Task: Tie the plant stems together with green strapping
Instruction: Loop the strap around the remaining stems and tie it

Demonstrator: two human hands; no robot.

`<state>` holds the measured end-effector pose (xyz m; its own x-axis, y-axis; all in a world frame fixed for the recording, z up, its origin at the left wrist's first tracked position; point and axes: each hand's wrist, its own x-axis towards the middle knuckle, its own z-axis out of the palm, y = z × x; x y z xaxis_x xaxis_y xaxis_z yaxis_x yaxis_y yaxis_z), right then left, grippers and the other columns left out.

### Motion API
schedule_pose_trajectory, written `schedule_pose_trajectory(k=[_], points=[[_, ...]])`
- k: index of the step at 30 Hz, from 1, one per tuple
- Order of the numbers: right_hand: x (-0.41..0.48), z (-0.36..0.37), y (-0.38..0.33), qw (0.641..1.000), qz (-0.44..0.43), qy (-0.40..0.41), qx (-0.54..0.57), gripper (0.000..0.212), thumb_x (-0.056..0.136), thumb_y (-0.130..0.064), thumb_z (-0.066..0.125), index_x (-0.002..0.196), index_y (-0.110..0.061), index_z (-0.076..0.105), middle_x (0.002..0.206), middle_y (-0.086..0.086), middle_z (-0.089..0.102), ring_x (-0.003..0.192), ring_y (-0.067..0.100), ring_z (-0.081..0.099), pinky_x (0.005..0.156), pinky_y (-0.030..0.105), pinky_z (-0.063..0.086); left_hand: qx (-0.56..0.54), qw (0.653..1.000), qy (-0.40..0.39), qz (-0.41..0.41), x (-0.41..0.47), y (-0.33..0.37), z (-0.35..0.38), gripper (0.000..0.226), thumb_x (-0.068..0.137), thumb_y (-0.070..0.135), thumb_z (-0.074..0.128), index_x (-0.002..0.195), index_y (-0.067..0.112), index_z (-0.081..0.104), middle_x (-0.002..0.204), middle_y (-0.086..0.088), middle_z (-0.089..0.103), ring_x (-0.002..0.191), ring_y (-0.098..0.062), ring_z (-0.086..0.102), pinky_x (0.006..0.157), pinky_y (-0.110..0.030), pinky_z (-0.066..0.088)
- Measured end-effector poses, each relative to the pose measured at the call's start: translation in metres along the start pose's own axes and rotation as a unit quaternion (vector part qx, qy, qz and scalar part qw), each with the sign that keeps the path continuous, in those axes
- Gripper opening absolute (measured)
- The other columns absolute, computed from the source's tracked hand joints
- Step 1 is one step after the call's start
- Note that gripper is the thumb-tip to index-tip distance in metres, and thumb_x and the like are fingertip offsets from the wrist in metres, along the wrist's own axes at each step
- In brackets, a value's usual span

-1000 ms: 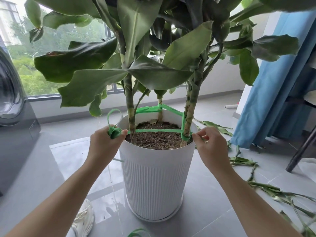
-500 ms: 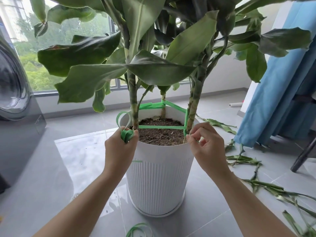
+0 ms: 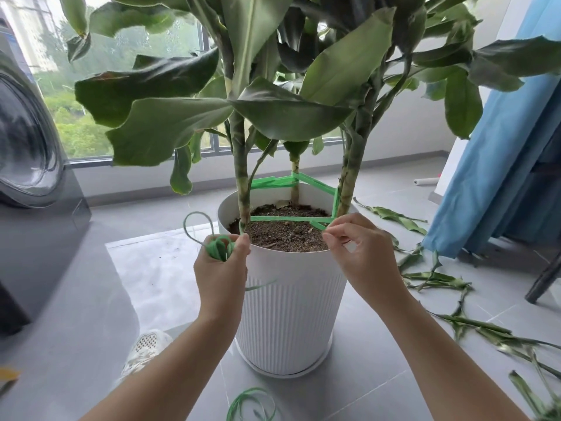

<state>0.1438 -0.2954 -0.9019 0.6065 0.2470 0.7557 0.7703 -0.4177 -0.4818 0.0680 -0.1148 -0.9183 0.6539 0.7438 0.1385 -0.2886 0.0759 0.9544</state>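
Three plant stems rise from the soil of a white ribbed pot (image 3: 291,299): a left stem (image 3: 241,177), a thin back stem (image 3: 294,189) and a right stem (image 3: 349,177). Green strapping (image 3: 285,219) runs between them, one band low across the front and more bands higher at the back. My left hand (image 3: 221,268) grips a bunched coil of the strapping at the pot's left rim, a loop sticking up from it. My right hand (image 3: 361,250) pinches the strapping's end at the right stem's base.
A washing machine (image 3: 33,183) stands at the left. A blue curtain (image 3: 498,165) hangs at the right, with a dark chair leg (image 3: 543,281) below it. Cut leaves (image 3: 440,281) litter the floor to the right. A loose strapping coil (image 3: 252,405) lies near the bottom edge, a shoe (image 3: 145,350) beside it.
Both hands have drawn closer to the pot. My right hand has moved left to the base of the right stem, and the low front band now bends toward its fingertips.
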Motion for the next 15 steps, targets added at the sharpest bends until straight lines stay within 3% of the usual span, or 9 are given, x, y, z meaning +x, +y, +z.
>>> schedule_pose_trajectory(k=[4,7,10,12,15], points=[[0.003,0.001,-0.006,0.999,0.035,0.008,0.003,0.014,0.076,0.002,0.074,0.076,-0.01,0.068,0.075,-0.003,0.065,0.077,0.007,0.061,0.068,0.002,0.043,0.03,0.999,-0.026,0.019,-0.013,-0.004,0.002,0.016,0.087,0.019,0.064,0.078,0.008,0.059,0.055,-0.007,0.042,0.046,-0.013,0.035,0.045,-0.022,0.031],[0.008,0.003,-0.008,0.997,0.073,0.014,-0.028,0.018,0.077,-0.005,0.075,0.079,-0.019,0.062,0.069,-0.014,0.063,0.07,0.004,0.06,0.06,0.007,0.044,-0.07,0.994,0.0,-0.08,-0.014,-0.004,0.007,0.017,0.092,0.008,0.052,0.076,0.009,0.057,0.061,-0.007,0.053,0.037,-0.01,0.03,0.042,-0.022,0.026],[0.011,0.004,-0.009,0.995,0.098,0.012,-0.035,0.021,0.078,-0.013,0.075,0.085,-0.023,0.058,0.068,-0.019,0.062,0.06,0.002,0.058,0.059,0.017,0.048,-0.154,0.97,-0.038,-0.186,-0.016,-0.005,0.01,0.012,0.094,0.003,0.047,0.087,0.01,0.054,0.078,-0.006,0.066,0.035,-0.009,0.033,0.039,-0.02,0.029],[0.011,0.003,-0.009,0.994,0.103,0.013,-0.034,0.021,0.077,-0.014,0.076,0.083,-0.024,0.058,0.07,-0.018,0.063,0.057,0.002,0.058,0.059,0.02,0.05,-0.163,0.964,-0.053,-0.201,-0.018,-0.006,0.01,0.011,0.095,0.006,0.048,0.089,0.009,0.057,0.08,-0.003,0.069,0.037,-0.008,0.037,0.04,-0.019,0.033],[0.011,0.002,-0.008,0.993,0.112,0.016,-0.026,0.021,0.075,-0.015,0.078,0.08,-0.022,0.058,0.07,-0.014,0.065,0.058,0.003,0.06,0.059,0.015,0.048,-0.17,0.967,-0.046,-0.183,-0.021,-0.005,0.01,0.011,0.094,0.009,0.052,0.086,0.009,0.059,0.074,-0.001,0.065,0.041,-0.008,0.042,0.042,-0.018,0.038]])
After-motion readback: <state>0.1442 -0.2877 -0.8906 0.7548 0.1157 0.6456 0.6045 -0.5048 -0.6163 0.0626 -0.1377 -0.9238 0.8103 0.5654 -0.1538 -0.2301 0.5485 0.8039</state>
